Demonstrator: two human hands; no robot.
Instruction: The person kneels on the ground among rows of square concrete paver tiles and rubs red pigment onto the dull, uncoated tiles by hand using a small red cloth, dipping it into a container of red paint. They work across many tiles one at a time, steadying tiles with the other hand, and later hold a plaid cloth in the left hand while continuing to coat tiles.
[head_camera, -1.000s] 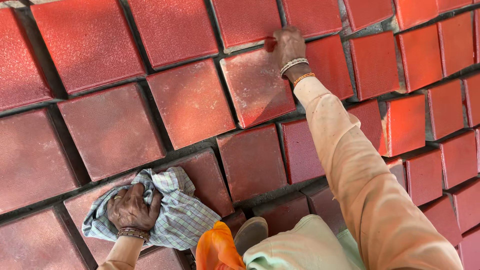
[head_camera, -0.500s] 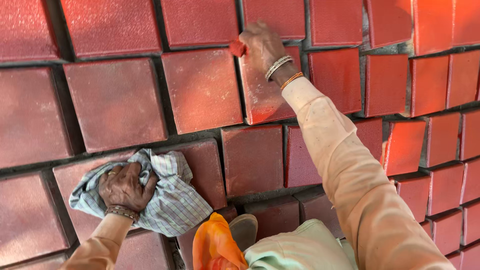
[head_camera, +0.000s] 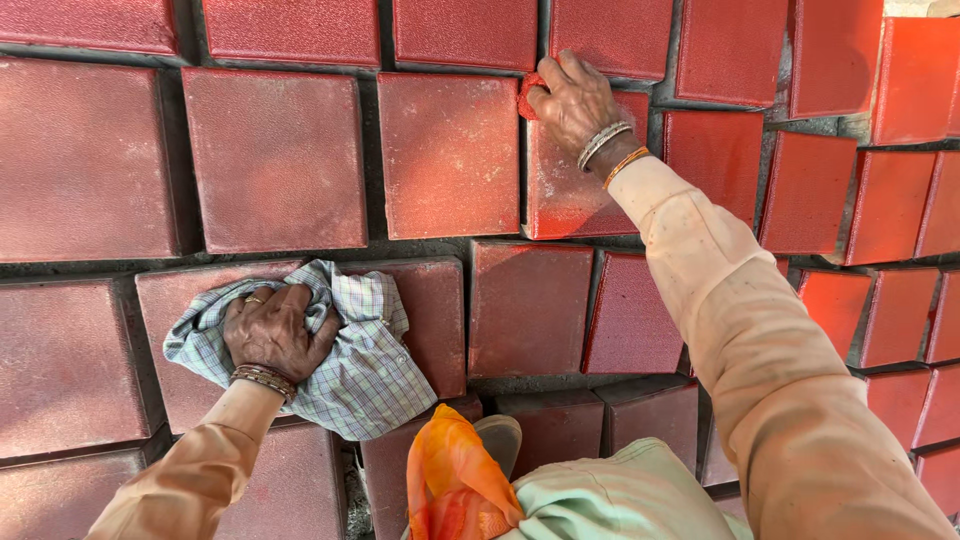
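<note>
The ground is covered by square red paving blocks (head_camera: 275, 160) laid out in rough rows, with dark grey gaps (head_camera: 372, 160) left between them. The blocks' tops are seen to be grainy and dusty in places. Towards the right edge the blocks (head_camera: 905, 90) are lit by strong sunlight and appear bright orange-red, while the rest is kept in even shade. Several blocks at the lower right are set slightly askew.
</note>
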